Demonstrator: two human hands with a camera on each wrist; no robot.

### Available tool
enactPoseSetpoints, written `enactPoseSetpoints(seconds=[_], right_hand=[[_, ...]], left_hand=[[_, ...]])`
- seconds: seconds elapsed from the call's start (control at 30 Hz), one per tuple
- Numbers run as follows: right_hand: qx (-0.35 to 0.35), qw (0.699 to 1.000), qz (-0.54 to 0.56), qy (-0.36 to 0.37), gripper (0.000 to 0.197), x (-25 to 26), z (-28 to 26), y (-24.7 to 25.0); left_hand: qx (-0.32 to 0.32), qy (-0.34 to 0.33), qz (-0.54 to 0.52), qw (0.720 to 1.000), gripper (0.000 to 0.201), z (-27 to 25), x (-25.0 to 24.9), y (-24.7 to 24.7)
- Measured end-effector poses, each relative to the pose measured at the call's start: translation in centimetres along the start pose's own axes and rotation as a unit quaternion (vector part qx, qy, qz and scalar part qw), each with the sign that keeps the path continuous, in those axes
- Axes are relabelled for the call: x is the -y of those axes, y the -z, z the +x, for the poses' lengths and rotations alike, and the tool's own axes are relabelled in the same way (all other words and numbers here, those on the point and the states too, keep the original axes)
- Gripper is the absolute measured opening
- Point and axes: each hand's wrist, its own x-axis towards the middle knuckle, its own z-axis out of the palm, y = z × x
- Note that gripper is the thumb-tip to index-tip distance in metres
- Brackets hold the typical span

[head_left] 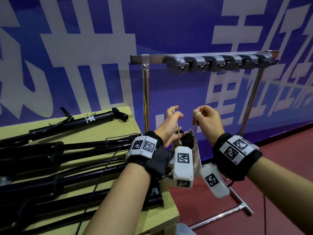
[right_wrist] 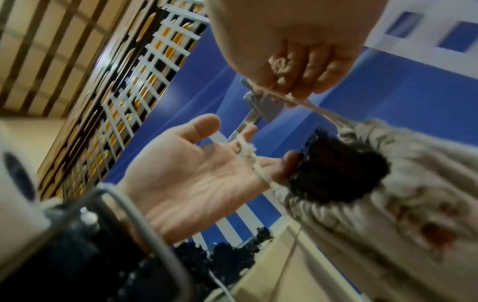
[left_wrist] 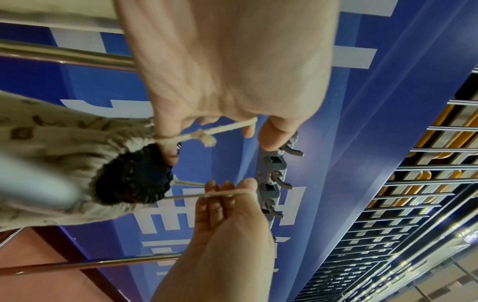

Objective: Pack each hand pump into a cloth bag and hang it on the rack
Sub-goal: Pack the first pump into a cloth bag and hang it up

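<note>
A patterned cloth bag (head_left: 197, 154) hangs between my hands, below the rack's grey hooks (head_left: 218, 62). The black end of a hand pump (head_left: 188, 139) sticks out of its gathered mouth. My left hand (head_left: 171, 121) has one drawstring loop hooked over its index finger, and a lower finger touches the pump end (left_wrist: 131, 175). My right hand (head_left: 208, 119) is curled, with the other drawstring wound round its index finger. The wrist views show the bag (right_wrist: 401, 194) puckered round the pump (right_wrist: 336, 169), both strings taut.
A yellow-green table (head_left: 105, 131) at left carries several black hand pumps (head_left: 101, 117) and cables. The chrome rack stands on the red floor, with its left post (head_left: 146, 99) just beyond my left hand and a foot bar (head_left: 237, 209) at lower right. A blue printed wall stands behind.
</note>
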Motion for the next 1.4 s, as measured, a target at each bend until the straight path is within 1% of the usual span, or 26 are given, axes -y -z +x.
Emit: enactPoseSetpoints(seconds=[0.1, 0.2, 0.27, 0.33, 0.4, 0.47, 0.57, 0.63, 0.7, 0.77, 0.87, 0.93, 1.0, 1.07, 1.13, 1.2, 1.27, 1.4], right_hand=[[0.018, 0.999, -0.017, 0.026, 0.021, 0.2, 0.1, 0.2], [0.075, 0.993, -0.068, 0.058, 0.021, 0.6, 0.0, 0.2], [0.079, 0.99, -0.093, 0.075, 0.022, 0.6, 0.0, 0.0], [0.043, 0.99, -0.102, 0.085, 0.024, 0.8, 0.6, 0.2], [0.013, 0.987, -0.127, 0.102, 0.032, 1.3, 1.3, 0.4], [0.023, 0.979, -0.162, 0.124, 0.037, 1.7, 1.5, 0.4], [0.046, 0.964, -0.194, 0.177, 0.03, 2.1, 1.1, 0.3], [0.058, 0.952, -0.22, 0.207, 0.025, 2.4, 1.0, 0.1], [0.066, 0.94, -0.254, 0.219, 0.024, 2.6, 1.0, -0.1], [0.063, 0.935, -0.272, 0.218, 0.023, 2.7, 0.9, -0.2], [0.054, 0.937, -0.275, 0.207, 0.023, 2.7, 0.8, -0.3], [0.052, 0.939, -0.283, 0.19, 0.022, 2.7, 1.0, -0.2], [0.053, 0.939, -0.291, 0.174, 0.02, 2.7, 1.2, 0.0], [0.07, 0.937, -0.303, 0.158, 0.014, 2.7, 1.3, 0.4], [0.107, 0.931, -0.32, 0.137, 0.006, 2.7, 1.3, 0.8], [0.161, 0.927, -0.321, 0.106, 0.008, 2.4, 1.4, 1.6], [0.199, 0.929, -0.302, 0.081, 0.017, 2.2, 1.7, 2.5], [0.206, 0.964, -0.165, 0.03, 0.026, 2.9, 2.4, 3.8]], left_hand=[[0.008, 0.01, 0.005, 1.0, 0.047, 0.3, 0.3, 0.1], [0.009, 0.006, 0.018, 1.0, 0.052, 0.7, 0.6, 0.2], [-0.004, -0.019, 0.028, 0.999, 0.048, 0.9, 0.6, 0.4], [-0.036, -0.046, 0.039, 0.998, 0.037, 1.0, 0.4, 0.5], [-0.059, -0.055, 0.057, 0.995, 0.027, 1.0, 0.3, 0.8], [-0.058, -0.049, 0.082, 0.994, 0.03, 1.0, 0.3, 0.9], [-0.043, -0.048, 0.128, 0.99, 0.033, 1.0, 0.5, 0.8], [-0.034, -0.044, 0.163, 0.985, 0.027, 1.0, 0.6, 0.6], [-0.03, -0.042, 0.162, 0.985, 0.016, 0.9, 0.6, 0.4], [-0.025, -0.038, 0.153, 0.987, 0.021, 0.9, 0.7, 0.4], [-0.006, -0.029, 0.166, 0.986, 0.02, 0.7, 0.8, 0.5], [-0.007, -0.019, 0.168, 0.986, 0.031, 0.8, 0.9, 0.6], [-0.011, -0.014, 0.139, 0.99, 0.042, 0.9, 0.9, 0.4], [-0.004, -0.021, 0.081, 0.996, 0.041, 1.0, 0.8, 0.2], [0.002, -0.023, 0.054, 0.998, 0.036, 1.0, 0.5, 0.2], [0.01, -0.024, 0.077, 0.997, 0.031, 1.1, 0.1, -0.3], [0.014, -0.031, 0.122, 0.992, 0.027, 1.0, -0.7, -1.4], [-0.024, -0.074, 0.255, 0.964, 0.035, 2.2, -3.3, -3.5]])
